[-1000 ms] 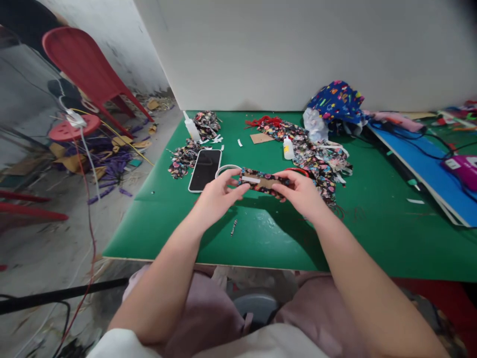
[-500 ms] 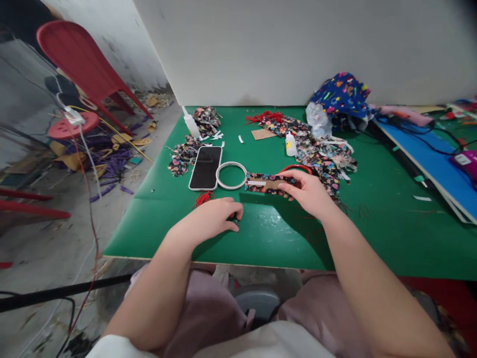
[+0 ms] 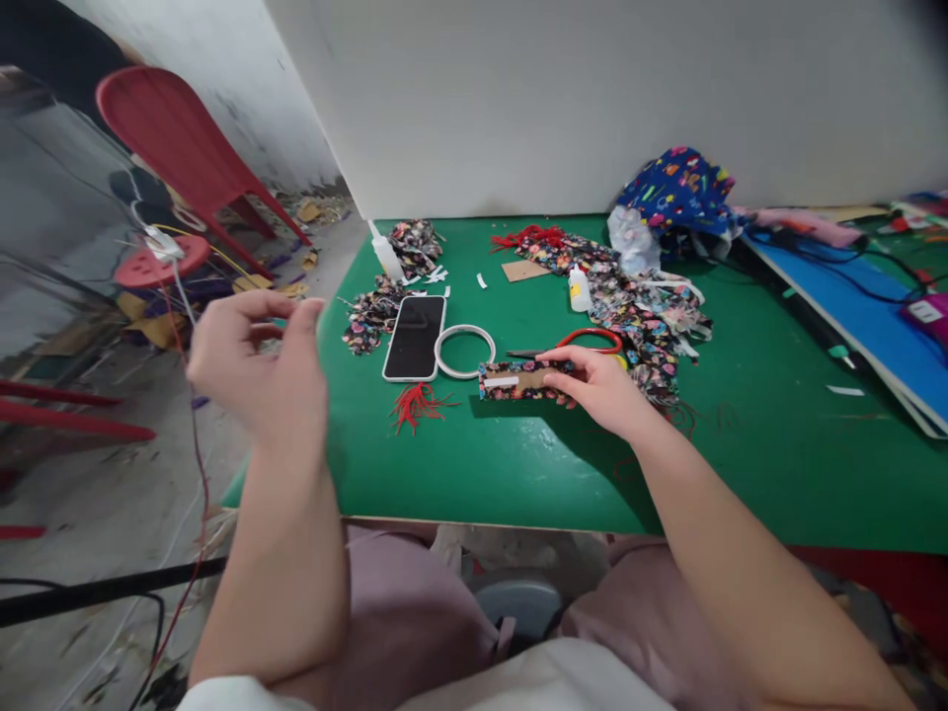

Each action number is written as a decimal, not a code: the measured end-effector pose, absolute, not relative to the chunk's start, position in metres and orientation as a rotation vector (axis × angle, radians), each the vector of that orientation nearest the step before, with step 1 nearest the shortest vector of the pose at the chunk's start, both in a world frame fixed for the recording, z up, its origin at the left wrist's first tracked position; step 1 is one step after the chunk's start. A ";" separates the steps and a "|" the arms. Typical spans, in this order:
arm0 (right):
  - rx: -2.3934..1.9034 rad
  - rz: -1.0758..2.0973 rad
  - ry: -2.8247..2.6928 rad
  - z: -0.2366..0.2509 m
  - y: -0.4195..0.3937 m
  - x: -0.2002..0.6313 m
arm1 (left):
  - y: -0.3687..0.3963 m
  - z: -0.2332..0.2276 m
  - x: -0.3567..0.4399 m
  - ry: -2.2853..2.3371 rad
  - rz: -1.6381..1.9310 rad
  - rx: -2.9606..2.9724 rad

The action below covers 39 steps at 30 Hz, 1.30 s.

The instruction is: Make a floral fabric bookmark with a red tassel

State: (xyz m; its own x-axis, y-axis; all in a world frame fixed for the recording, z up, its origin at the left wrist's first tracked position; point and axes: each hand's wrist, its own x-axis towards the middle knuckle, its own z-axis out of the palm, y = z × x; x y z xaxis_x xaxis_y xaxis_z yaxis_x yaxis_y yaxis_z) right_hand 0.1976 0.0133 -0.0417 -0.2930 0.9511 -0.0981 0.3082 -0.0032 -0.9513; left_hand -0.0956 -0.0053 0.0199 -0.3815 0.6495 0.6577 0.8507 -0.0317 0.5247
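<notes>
Left grip [image 3: 256, 365]: raised off the left side of the worktop [image 3: 459, 469], fingers curled toward the thumb; I cannot tell whether anything is pinched there.
Right grip [image 3: 598, 387]: I have it grasping the strip's right end, thumb on top.
Floral strip [image 3: 529, 381]: held out over the middle of the worktop, brown backing up, a white strip [image 3: 502, 382] lying along its left part.
White ring [image 3: 466, 375]: just beyond the strip's left end, right beside the phone.
Phone [image 3: 416, 339]: lying flat, dark screen up.
Red tassel [image 3: 417, 405]: I see it on the worktop just nearer than the phone.
Scissors [image 3: 589, 332]: red-handled, just beyond my right grip, blades pointing left.
Small bottle [image 3: 580, 293]: beyond the scissors, yellow-labelled.
Floral cloth [image 3: 644, 311]: heaped to the right of that bottle.
</notes>
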 end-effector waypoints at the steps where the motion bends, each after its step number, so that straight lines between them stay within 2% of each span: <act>1: -1.318 1.330 -1.669 -0.042 0.013 0.197 | -0.001 0.019 -0.098 -2.050 -1.289 -1.533; 4: -1.346 1.330 -1.778 -0.043 0.012 0.197 | 0.016 0.003 -0.105 -2.309 -0.704 -1.713; 7: -1.379 1.297 -1.886 -0.045 0.012 0.200 | 0.027 -0.014 -0.112 -2.373 -0.451 -1.907; 19: -1.376 1.221 -2.062 -0.048 0.013 0.207 | -0.008 -0.007 -0.074 -2.188 0.127 -2.308; 27: -1.387 1.181 -2.212 -0.041 0.009 0.210 | -0.004 -0.016 -0.071 -2.090 0.192 -2.391; 33: -1.447 0.823 -2.258 -0.035 0.006 0.208 | -0.005 -0.011 -0.060 -1.998 0.173 -2.465; 39: -1.335 0.827 -2.147 -0.035 0.002 0.196 | -0.011 -0.003 -0.034 -1.828 -0.335 -2.770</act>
